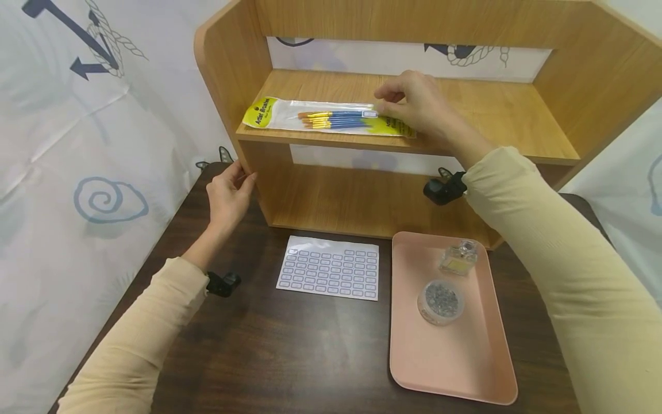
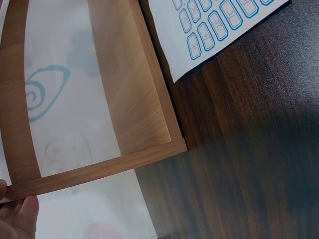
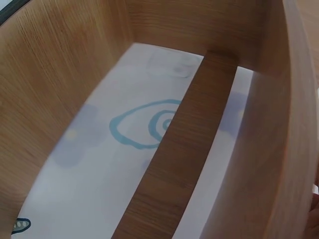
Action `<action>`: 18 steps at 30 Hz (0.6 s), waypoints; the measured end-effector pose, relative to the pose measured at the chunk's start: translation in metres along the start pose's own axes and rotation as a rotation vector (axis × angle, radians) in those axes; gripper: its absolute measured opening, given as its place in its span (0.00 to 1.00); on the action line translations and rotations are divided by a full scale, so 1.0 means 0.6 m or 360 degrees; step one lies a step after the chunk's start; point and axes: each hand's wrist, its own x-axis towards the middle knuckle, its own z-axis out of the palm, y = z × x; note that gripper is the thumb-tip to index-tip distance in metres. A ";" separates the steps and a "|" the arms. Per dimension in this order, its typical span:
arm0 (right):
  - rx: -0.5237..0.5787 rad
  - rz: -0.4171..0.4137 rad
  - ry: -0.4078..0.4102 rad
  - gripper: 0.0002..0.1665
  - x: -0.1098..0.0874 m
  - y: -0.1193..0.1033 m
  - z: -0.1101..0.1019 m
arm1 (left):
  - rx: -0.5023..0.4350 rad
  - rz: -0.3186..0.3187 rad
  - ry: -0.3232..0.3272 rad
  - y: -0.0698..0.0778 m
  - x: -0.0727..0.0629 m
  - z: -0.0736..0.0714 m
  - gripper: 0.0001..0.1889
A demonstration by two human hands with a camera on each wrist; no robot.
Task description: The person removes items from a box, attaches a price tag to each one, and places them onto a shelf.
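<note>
A clear packet of artist brushes (image 1: 331, 118), with blue handles and yellow ends, lies along the front of the upper board of a wooden shelf (image 1: 336, 187). One small label (image 1: 369, 114) sits on the packet near the handle ends. My right hand (image 1: 414, 103) is over the packet's right end, thumb and forefinger bent with a gap between them. At the shelf's left side panel, my left hand (image 1: 230, 192) grips the edge; the left wrist view shows its fingertips (image 2: 29, 211) against the wood. The right wrist view mostly shows the lower compartment, the hand nearly out of frame.
A sheet of blue-framed labels (image 1: 328, 268) lies on the dark table (image 1: 289, 351) before the shelf. Right of it, a pink tray (image 1: 439, 368) carries a glass bottle (image 1: 459, 257) and a round tub (image 1: 441, 302) of small silvery pieces. Patterned cloth (image 1: 114, 144) hangs behind.
</note>
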 end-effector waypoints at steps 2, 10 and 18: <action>0.0009 -0.0013 0.0024 0.19 -0.007 0.002 -0.004 | -0.0001 0.0002 0.0000 0.000 0.000 0.001 0.15; 0.0055 -0.0042 0.0202 0.17 -0.042 0.002 -0.019 | -0.0033 -0.0012 0.0012 -0.006 -0.001 0.003 0.13; 0.0061 -0.0198 0.0613 0.14 -0.115 0.013 -0.033 | -0.0037 -0.0006 0.0008 -0.002 0.000 0.004 0.14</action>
